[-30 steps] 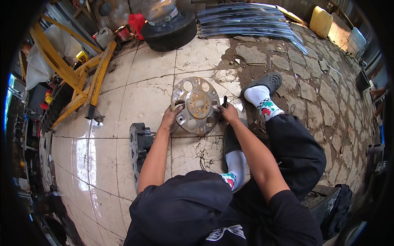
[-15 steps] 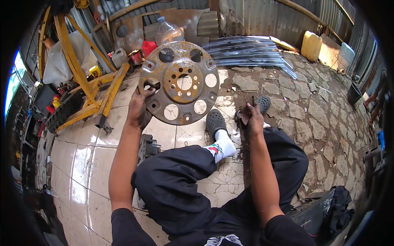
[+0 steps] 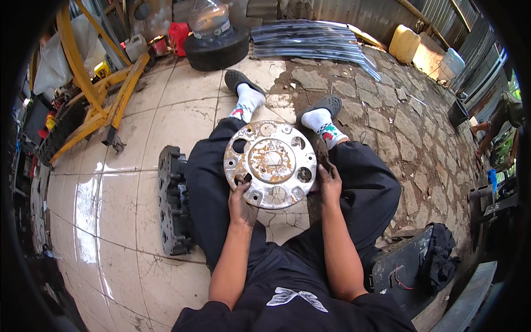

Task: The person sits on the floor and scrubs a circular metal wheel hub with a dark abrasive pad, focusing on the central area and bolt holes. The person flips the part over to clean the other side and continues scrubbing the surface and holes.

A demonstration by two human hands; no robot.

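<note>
A round, rusty metal disc (image 3: 270, 164) with holes around its rim is held flat over the lap of a seated person, between the two outstretched legs, so that its pitted face is turned up toward the camera. The disc is gripped at its near left edge by the left hand (image 3: 242, 200), whose fingers are curled shut on the rim, one fingertip apparently hooked into a hole. The right edge is steadied by the right hand (image 3: 330, 182), laid against the rim; whether its fingers are closed around the edge cannot be told. Support from both sides probably keeps the heavy disc level and off the floor. A dark engine block (image 3: 173, 202) is seen lying on the tiled floor (image 3: 110, 221), just beside the left leg. Farther off, a yellow steel frame (image 3: 97, 99) stands at the left, a tyre (image 3: 217, 48) at the far centre, and a yellow jerrycan (image 3: 404, 43) at the far right.
</note>
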